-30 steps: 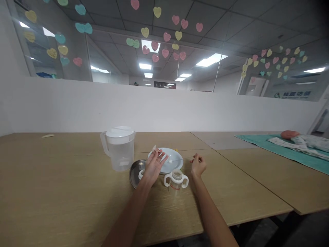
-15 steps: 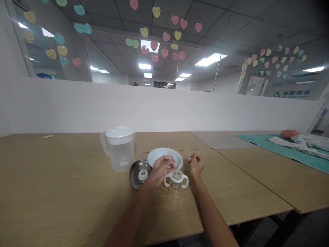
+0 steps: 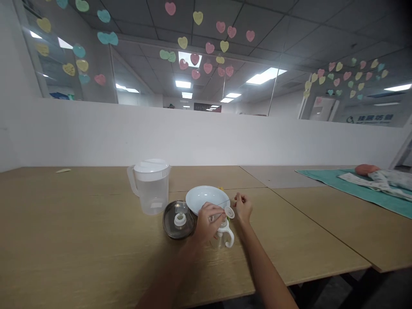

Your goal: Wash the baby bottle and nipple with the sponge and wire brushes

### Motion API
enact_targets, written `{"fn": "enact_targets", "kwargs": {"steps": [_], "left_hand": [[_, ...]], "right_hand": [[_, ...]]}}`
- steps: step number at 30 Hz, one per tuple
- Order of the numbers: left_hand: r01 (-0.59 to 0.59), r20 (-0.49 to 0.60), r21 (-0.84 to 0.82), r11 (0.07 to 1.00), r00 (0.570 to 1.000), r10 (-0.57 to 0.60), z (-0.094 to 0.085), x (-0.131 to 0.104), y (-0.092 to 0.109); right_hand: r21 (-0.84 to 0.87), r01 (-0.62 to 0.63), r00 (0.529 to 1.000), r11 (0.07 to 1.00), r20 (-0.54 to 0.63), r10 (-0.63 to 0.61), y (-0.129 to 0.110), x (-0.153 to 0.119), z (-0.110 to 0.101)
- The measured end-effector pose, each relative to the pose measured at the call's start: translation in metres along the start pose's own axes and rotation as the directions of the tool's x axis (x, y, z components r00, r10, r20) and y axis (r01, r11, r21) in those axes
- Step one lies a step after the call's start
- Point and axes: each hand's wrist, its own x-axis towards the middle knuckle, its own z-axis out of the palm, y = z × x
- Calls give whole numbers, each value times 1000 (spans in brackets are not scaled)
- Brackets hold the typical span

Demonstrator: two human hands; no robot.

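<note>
The left hand [image 3: 209, 221] is gripping a white disc [image 3: 229, 212], while a cup [image 3: 221, 238] is standing just below; beside it, the right hand [image 3: 243, 208] is pinching a thin stick [image 3: 224, 202].

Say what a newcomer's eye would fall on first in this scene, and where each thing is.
Probably the pastel heart-shaped notes, scattered across the glass above the white wall. Next, perhaps, the tall white-lidded pitcher, left of the pale dish on the table. Then, near the middle, the left hand holding a small white disc near the handled cup, with the right hand beside it.
</note>
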Motion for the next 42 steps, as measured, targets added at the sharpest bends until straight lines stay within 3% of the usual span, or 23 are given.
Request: {"fn": "enact_targets", "kwargs": {"steps": [2,5,8,12,16,19,25,29,32,35,37,39,42], "left_hand": [[-28,-24,107,994,999,30,0,-2,0],[-2,-171,266,964,984,49,-6,-3,-6],[124,-359,355,927,933,13,-20,0,-22],[365,-464,505,782,879,-111,-43,4,-46],[515,-443,555,653,848,-293,-50,3,-60],[547,-415,562,620,835,-360,-48,2,-63],[465,-344,627,625,885,-313,-46,2,-58],[367,-381,668,648,916,-127,-46,4,-49],[197,-419,604,772,903,98,-43,6,-41],[31,-449,436,899,874,187,-34,8,-35],[26,-475,298,954,871,124,-27,9,-34],[76,-489,122,990,872,-7,-19,11,-35],[127,-477,-202,971,853,-211,-11,14,-38]], "right_hand": [[-40,39,998,998,42,-37,0,-2,1],[-147,136,987,980,103,-121,1,-6,1],[-229,190,978,955,134,-162,1,-9,2],[-302,209,974,930,152,-169,1,-11,2],[-340,205,975,918,156,-160,2,-12,3],[-364,190,979,912,139,-149,3,-12,3],[-386,164,986,908,101,-135,2,-12,4],[-389,151,989,909,69,-134,-1,-13,3],[-381,144,989,913,28,-145,-6,-13,2],[-208,162,986,965,-2,-166,-13,-13,4],[41,167,985,985,30,-168,-19,-14,6],[259,135,976,956,133,-174,-26,-17,10],[382,45,904,923,377,-200,-35,-24,15]]}}
